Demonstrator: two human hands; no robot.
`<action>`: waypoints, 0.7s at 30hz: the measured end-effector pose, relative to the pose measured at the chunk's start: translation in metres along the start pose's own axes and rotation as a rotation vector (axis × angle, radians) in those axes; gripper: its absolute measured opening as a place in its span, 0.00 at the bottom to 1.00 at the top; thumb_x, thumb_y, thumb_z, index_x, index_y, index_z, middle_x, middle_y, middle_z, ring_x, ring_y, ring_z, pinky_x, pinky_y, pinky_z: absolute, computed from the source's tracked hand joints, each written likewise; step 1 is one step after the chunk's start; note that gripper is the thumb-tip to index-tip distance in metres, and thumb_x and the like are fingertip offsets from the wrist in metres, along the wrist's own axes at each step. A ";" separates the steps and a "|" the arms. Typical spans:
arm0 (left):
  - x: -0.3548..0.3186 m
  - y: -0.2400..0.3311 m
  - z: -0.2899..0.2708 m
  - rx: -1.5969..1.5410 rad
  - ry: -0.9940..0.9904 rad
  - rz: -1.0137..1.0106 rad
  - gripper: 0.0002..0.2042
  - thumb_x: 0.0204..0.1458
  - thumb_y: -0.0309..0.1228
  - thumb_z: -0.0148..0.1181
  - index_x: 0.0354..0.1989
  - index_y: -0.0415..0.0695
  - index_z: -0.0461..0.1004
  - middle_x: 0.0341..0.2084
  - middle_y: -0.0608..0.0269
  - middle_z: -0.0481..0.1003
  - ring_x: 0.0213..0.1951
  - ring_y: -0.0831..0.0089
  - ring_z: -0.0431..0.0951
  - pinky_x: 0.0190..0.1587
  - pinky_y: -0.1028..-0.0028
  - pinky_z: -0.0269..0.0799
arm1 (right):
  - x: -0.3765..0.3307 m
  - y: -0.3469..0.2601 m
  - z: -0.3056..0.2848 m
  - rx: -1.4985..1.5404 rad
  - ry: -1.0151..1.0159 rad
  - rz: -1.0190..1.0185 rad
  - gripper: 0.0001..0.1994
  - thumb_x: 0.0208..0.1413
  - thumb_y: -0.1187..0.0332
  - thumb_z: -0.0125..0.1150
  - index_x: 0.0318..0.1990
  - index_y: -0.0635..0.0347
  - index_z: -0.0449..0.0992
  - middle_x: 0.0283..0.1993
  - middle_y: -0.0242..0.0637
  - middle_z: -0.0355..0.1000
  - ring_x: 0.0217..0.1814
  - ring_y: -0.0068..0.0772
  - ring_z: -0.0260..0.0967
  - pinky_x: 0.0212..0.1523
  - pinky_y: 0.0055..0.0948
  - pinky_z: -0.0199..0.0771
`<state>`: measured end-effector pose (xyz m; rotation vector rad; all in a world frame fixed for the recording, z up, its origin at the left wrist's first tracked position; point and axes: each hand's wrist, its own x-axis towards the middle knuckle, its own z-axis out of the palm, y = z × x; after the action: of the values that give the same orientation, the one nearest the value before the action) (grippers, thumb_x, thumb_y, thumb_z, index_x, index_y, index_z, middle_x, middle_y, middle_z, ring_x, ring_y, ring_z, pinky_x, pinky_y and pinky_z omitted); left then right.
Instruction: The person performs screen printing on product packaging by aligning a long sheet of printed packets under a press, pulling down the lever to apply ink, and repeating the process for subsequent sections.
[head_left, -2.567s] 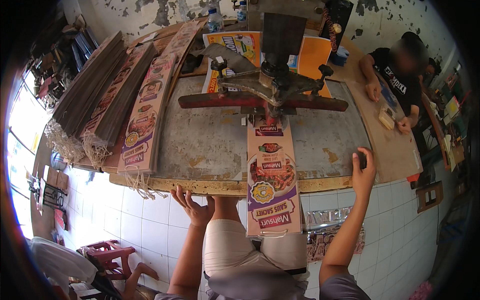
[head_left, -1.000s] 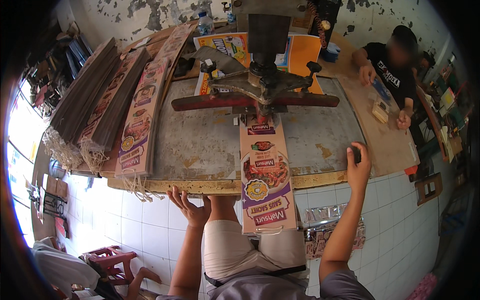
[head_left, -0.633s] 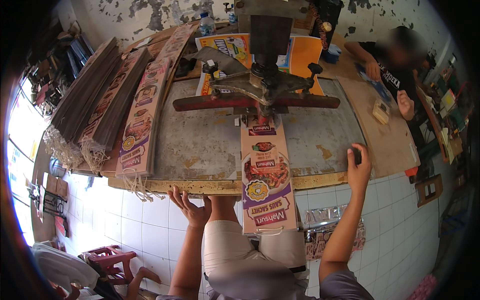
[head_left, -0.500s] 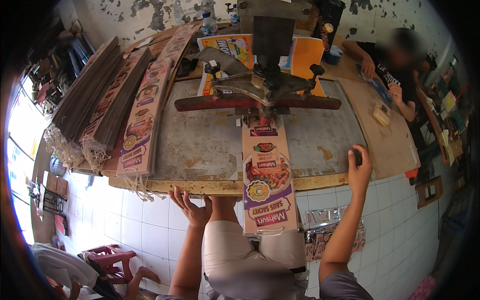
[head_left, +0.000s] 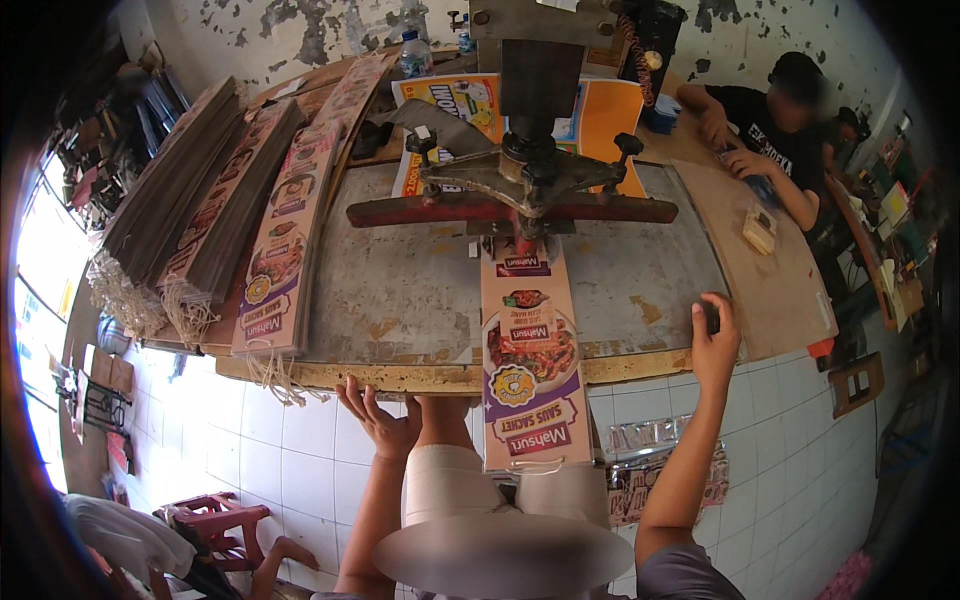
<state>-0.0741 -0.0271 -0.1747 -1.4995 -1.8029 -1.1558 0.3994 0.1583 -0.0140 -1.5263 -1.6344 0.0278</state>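
Note:
A long printed pink-and-purple strip (head_left: 528, 388) lies lengthwise under a press, its near end jutting past the table's front edge with a cord loop at the tip. The press head (head_left: 528, 185), with a long red bar and black knobs, stands over the strip's far end. My left hand (head_left: 380, 418) is at the table's front edge, left of the strip, fingers apart and holding nothing. At the right front corner, my right hand (head_left: 715, 345) curls its fingers around a small dark thing I cannot make out. Neither hand touches the strip.
Tall stacks of similar strips (head_left: 285, 240) with white cords fill the table's left side. Orange and yellow printed sheets (head_left: 612, 130) lie behind the press. A co-worker (head_left: 780, 140) sits at the right by a small yellowish packet (head_left: 760, 230). A red stool (head_left: 215, 525) stands lower left.
The co-worker's hands have come closer together over a blue item, and the head has lifted. My hands, the strip and the press hold their places; the view has shifted slightly.

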 end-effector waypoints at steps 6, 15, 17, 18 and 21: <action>-0.001 0.001 -0.001 -0.004 -0.015 -0.018 0.42 0.59 0.34 0.66 0.78 0.42 0.48 0.78 0.33 0.50 0.79 0.21 0.41 0.76 0.26 0.42 | -0.001 0.003 0.001 0.049 -0.031 0.048 0.13 0.70 0.61 0.67 0.55 0.57 0.79 0.60 0.40 0.77 0.67 0.49 0.72 0.69 0.45 0.69; 0.001 0.002 -0.002 0.013 -0.022 -0.021 0.42 0.59 0.34 0.66 0.78 0.40 0.49 0.77 0.33 0.51 0.79 0.20 0.42 0.76 0.26 0.42 | 0.000 -0.001 -0.001 0.046 -0.043 0.052 0.13 0.70 0.61 0.66 0.55 0.57 0.78 0.61 0.40 0.77 0.68 0.50 0.72 0.70 0.45 0.69; 0.002 0.002 -0.002 0.013 -0.017 -0.012 0.42 0.59 0.35 0.66 0.78 0.40 0.49 0.77 0.33 0.51 0.79 0.20 0.42 0.76 0.26 0.43 | 0.000 0.000 -0.001 0.045 -0.040 0.044 0.13 0.69 0.62 0.67 0.54 0.57 0.78 0.61 0.40 0.77 0.67 0.50 0.72 0.70 0.45 0.69; 0.002 0.002 -0.002 0.013 -0.015 -0.008 0.42 0.59 0.35 0.66 0.78 0.40 0.49 0.77 0.33 0.51 0.79 0.20 0.42 0.76 0.26 0.43 | 0.000 0.001 -0.001 0.045 -0.039 0.040 0.13 0.69 0.62 0.67 0.54 0.57 0.78 0.60 0.40 0.77 0.67 0.50 0.72 0.69 0.45 0.69; 0.003 0.002 0.000 0.017 0.000 0.000 0.42 0.59 0.35 0.66 0.78 0.41 0.49 0.77 0.33 0.51 0.79 0.20 0.42 0.76 0.26 0.43 | 0.000 0.003 0.000 0.033 -0.033 0.021 0.12 0.69 0.62 0.67 0.54 0.57 0.78 0.60 0.39 0.77 0.67 0.49 0.72 0.69 0.46 0.69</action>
<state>-0.0725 -0.0261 -0.1717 -1.4900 -1.8083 -1.1383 0.4015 0.1593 -0.0154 -1.5256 -1.6361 0.0917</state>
